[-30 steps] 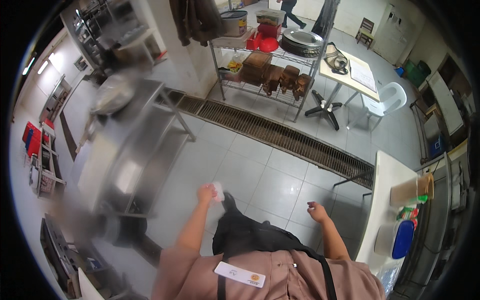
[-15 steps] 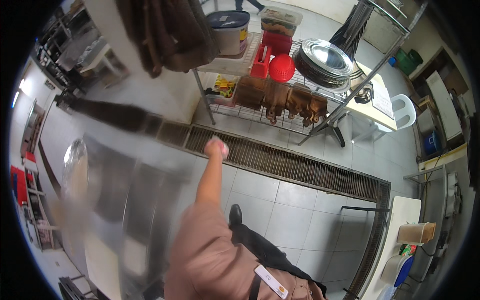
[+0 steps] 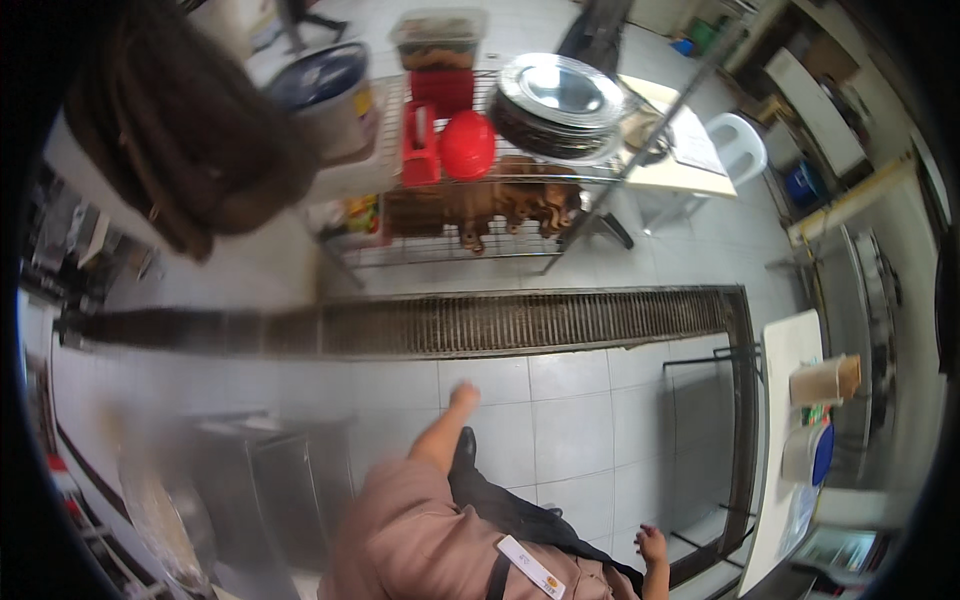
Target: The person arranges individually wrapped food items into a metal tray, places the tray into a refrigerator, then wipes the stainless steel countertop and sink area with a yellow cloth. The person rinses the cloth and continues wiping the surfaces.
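My left hand (image 3: 464,395) hangs over the tiled floor in front of me, a little short of the metal floor grating (image 3: 560,320). Its fingers look curled in, but blur hides what is inside them. At the lower right, my right hand (image 3: 651,544) hangs by my side with loosely bent fingers apart and nothing visible in it. Nearest to that hand is the white-topped table (image 3: 775,450) on the right. A steel counter (image 3: 300,480), smeared by blur, lies to the left of my left arm.
Beyond the grating a wire shelf (image 3: 430,245) carries a stack of silver plates (image 3: 560,100), a red bowl (image 3: 467,145), a lidded tub (image 3: 325,105) and brown wooden boards (image 3: 510,205). Dark cloth (image 3: 170,130) hangs at upper left. A white chair (image 3: 737,148) stands at upper right.
My left hand, which held something pink and white over the grating, has drawn back nearer to me. My right hand has come into view. The whole view has turned to the right.
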The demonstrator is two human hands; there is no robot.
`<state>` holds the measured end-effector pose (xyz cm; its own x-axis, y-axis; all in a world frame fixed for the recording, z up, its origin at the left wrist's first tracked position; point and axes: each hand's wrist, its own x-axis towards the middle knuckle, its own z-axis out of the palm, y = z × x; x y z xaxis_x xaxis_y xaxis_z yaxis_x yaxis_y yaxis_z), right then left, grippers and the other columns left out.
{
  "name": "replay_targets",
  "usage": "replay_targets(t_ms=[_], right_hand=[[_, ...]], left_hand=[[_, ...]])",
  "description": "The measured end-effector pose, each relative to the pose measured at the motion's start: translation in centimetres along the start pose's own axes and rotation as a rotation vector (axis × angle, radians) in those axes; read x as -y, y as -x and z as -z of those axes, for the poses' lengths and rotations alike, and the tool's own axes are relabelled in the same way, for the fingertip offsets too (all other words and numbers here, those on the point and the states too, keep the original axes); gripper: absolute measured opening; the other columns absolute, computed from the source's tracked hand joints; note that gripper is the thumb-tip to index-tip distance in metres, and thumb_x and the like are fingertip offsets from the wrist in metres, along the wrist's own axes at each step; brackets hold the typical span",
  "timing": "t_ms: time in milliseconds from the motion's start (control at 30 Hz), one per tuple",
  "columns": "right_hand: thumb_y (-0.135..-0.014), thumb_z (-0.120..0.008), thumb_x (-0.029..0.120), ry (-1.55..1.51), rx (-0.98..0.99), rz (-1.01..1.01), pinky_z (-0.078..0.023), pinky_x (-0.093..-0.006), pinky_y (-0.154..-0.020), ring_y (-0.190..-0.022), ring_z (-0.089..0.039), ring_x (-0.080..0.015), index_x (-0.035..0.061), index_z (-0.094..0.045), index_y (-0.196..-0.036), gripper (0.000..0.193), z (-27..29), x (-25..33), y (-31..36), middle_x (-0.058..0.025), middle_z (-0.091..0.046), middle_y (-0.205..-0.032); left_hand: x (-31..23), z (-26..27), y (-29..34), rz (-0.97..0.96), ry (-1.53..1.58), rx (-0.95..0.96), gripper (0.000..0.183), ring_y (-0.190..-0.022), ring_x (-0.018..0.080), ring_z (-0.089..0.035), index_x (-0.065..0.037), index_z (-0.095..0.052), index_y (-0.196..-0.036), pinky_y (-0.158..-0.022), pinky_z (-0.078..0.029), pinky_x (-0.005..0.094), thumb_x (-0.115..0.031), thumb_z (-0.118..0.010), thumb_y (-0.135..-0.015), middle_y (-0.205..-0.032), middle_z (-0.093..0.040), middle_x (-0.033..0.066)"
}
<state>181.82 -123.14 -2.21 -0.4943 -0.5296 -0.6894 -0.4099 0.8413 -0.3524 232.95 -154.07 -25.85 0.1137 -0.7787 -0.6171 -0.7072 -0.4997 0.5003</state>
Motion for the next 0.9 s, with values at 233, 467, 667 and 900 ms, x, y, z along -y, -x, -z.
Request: replay_targets(t_ms=[233,467,667,900], right_hand=[[-0.081,-0.060,0.020,-0.074,-0.208,0.073,-0.049,-0.0357,-0.088,-0.098,-0.063,-0.0277,0.0034,-0.061,-0.116,0.039,-2.7,-4.7,8.1,-0.0165,-0.067,-0.105],[-0.079,-0.064,0.025,-0.287,-0.292,-0.407,-0.049,-0.0345,-0.087,-0.096,-0.063,-0.0281,0.0067,-0.062,-0.117,0.042,-14.0,-28.1,18.4,-0.0144,-0.066,-0.107],[-0.082,-0.059,0.029,-0.273,0.116,-0.360,-0.052,-0.0356,-0.075,-0.084,-0.062,-0.0286,0.0081,-0.063,-0.116,0.041,-23.4,-47.3,24.1,-0.0113,-0.066,-0.103],[-0.075,-0.063,0.030,-1.022,-0.599,-0.647,-0.049,-0.0353,-0.082,-0.095,-0.062,-0.0303,0.0074,-0.065,-0.113,0.044,-17.3,-55.6,24.0,-0.0126,-0.067,-0.104]], left_hand=[[-3.2,-13.4,11.8,-0.837,-0.603,0.667,0.033,-0.105,0.0372,-0.054,0.000,-0.064,-0.102,-0.094,-0.044,0.0444,-0.021,-0.052,-0.080,-0.112,-0.060,0.0201],[-14.9,-12.3,11.7,-0.739,-1.548,0.580,0.033,-0.112,0.0361,-0.057,-0.003,-0.067,-0.106,-0.093,-0.046,0.0435,-0.019,-0.051,-0.081,-0.116,-0.062,0.0200],[-22.2,-19.2,21.3,-0.696,-1.352,0.552,0.030,-0.113,0.0283,-0.058,-0.008,-0.068,-0.109,-0.095,-0.045,0.0391,-0.024,-0.058,-0.085,-0.116,-0.064,0.0135],[-32.9,-52.0,38.7,-1.539,-1.712,0.727,0.034,-0.110,0.0361,-0.055,-0.010,-0.067,-0.108,-0.097,-0.043,0.0430,-0.030,-0.058,-0.082,-0.113,-0.063,0.0183]])
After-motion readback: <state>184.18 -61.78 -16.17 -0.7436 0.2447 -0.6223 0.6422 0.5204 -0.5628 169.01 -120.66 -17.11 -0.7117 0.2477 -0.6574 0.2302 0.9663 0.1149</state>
